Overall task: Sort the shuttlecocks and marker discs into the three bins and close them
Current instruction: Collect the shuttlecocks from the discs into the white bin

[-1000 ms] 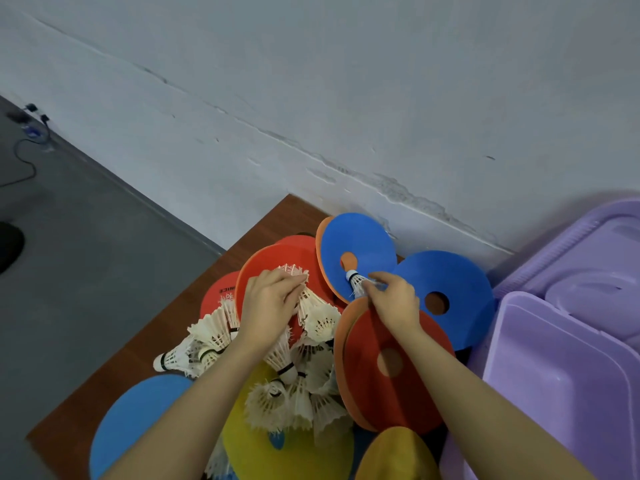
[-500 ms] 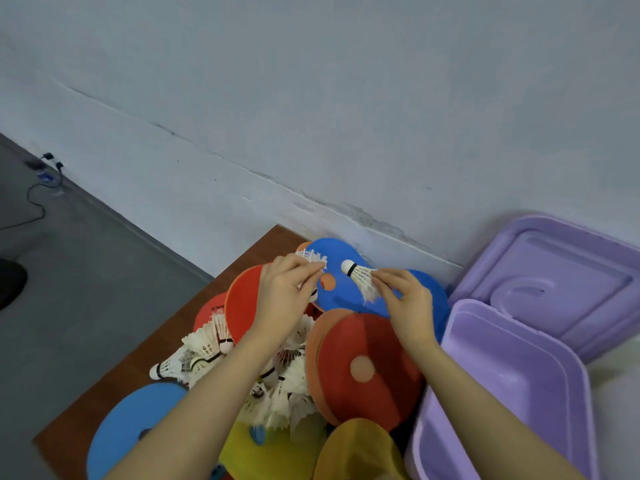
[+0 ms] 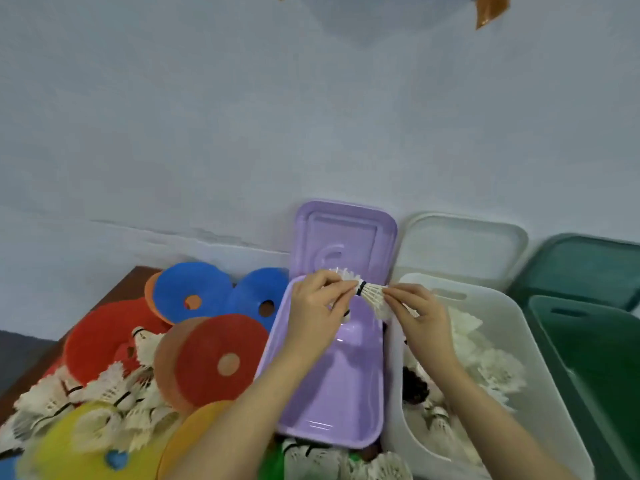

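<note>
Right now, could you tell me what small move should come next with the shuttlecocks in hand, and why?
Probably drop both white feather shuttlecocks into the white plastic bin: it already holds shuttlecocks, and both hands hover beside it.

Both hands moved right from disc pile: left hand (image 3: 320,308) and right hand (image 3: 420,315) now over purple bin (image 3: 332,386), apparently pinching shuttlecocks (image 3: 372,296); view swung right.
</note>
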`<control>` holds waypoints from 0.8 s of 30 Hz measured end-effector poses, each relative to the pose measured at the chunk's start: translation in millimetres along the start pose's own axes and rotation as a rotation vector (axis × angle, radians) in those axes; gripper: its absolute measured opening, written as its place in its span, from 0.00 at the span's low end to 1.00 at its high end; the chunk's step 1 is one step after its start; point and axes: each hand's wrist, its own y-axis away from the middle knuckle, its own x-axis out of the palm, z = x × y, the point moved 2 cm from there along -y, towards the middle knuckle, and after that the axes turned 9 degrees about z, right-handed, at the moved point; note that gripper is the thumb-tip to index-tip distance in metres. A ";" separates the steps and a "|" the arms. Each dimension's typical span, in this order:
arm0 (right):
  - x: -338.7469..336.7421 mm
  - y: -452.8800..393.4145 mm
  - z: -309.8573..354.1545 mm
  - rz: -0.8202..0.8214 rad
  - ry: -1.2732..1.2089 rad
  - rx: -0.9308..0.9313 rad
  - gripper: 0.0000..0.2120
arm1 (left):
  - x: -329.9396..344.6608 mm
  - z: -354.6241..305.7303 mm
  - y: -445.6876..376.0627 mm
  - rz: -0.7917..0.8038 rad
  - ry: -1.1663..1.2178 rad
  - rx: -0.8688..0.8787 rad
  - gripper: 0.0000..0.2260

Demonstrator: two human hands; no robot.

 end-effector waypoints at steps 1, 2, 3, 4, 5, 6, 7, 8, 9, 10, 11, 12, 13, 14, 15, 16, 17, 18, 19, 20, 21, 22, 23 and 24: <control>-17.6 7.8 -7.8 -0.026 0.009 0.018 0.06 | 17.6 -13.3 0.4 0.024 0.036 -0.004 0.07; -34.5 16.1 -15.7 -0.050 0.024 0.028 0.07 | 35.3 -25.5 1.9 0.051 0.066 -0.011 0.07; -49.6 24.2 -22.6 -0.066 0.045 0.033 0.07 | 51.4 -35.8 4.0 0.078 0.089 -0.016 0.08; -63.1 32.2 -29.1 -0.073 0.066 0.035 0.06 | 66.2 -44.7 6.3 0.104 0.104 -0.013 0.08; -77.0 40.7 -34.4 -0.074 0.087 0.037 0.06 | 80.5 -53.3 8.9 0.134 0.113 -0.006 0.07; -89.4 48.5 -40.1 -0.072 0.110 0.039 0.05 | 92.9 -61.3 11.4 0.167 0.117 -0.001 0.07; -100.9 55.6 -45.4 -0.067 0.139 0.041 0.05 | 103.8 -67.0 14.3 0.206 0.121 0.002 0.06; -110.8 62.4 -50.9 -0.058 0.178 0.041 0.05 | 113.0 -71.2 17.9 0.240 0.123 0.005 0.06; -119.0 68.7 -56.9 -0.039 0.226 0.040 0.04 | 119.9 -74.1 23.0 0.272 0.122 0.003 0.07; -125.7 74.8 -62.9 -0.013 0.272 0.035 0.04 | 125.3 -75.7 29.5 0.301 0.116 0.001 0.09; -131.0 80.2 -68.6 0.015 0.312 0.031 0.03 | 128.3 -76.8 36.3 0.323 0.110 -0.007 0.10; -135.6 85.1 -74.1 0.033 0.338 0.024 0.03 | 129.0 -78.2 42.8 0.341 0.112 -0.021 0.10; -139.2 90.0 -78.4 0.046 0.340 0.020 0.03 | 127.9 -79.2 49.2 0.359 0.125 -0.048 0.10; -141.3 94.5 -80.9 0.056 0.321 0.022 0.03 | 125.5 -80.0 55.2 0.373 0.144 -0.083 0.09; -142.5 98.8 -81.0 0.064 0.290 0.022 0.03 | 123.3 -78.8 61.3 0.397 0.151 -0.111 0.09; -142.2 102.4 -80.1 0.083 0.263 0.016 0.04 | 121.1 -78.0 66.3 0.434 0.113 -0.121 0.09; -140.4 105.7 -78.9 0.127 0.259 0.015 0.07 | 120.7 -75.4 71.0 0.492 0.015 -0.109 0.11; -136.5 109.4 -77.4 0.203 0.297 0.027 0.11 | 121.6 -72.3 76.2 0.575 -0.129 -0.086 0.14; -131.0 114.0 -77.5 0.310 0.372 0.046 0.14 | 122.9 -70.8 82.1 0.676 -0.282 -0.074 0.17; -124.8 120.0 -78.2 0.427 0.452 0.070 0.17 | 124.0 -70.0 88.4 0.771 -0.417 -0.093 0.20; -119.3 125.6 -79.2 0.540 0.503 0.103 0.18 | 124.1 -69.3 93.4 0.834 -0.515 -0.121 0.21; -114.8 130.0 -80.5 0.636 0.520 0.130 0.20 | 123.6 -69.8 96.1 0.863 -0.569 -0.141 0.22; -111.4 133.1 -80.5 0.711 0.521 0.148 0.21 | 122.9 -71.5 97.1 0.880 -0.593 -0.150 0.23; -109.0 135.1 -80.8 0.767 0.520 0.166 0.22 | 122.1 -73.8 97.9 0.894 -0.602 -0.152 0.23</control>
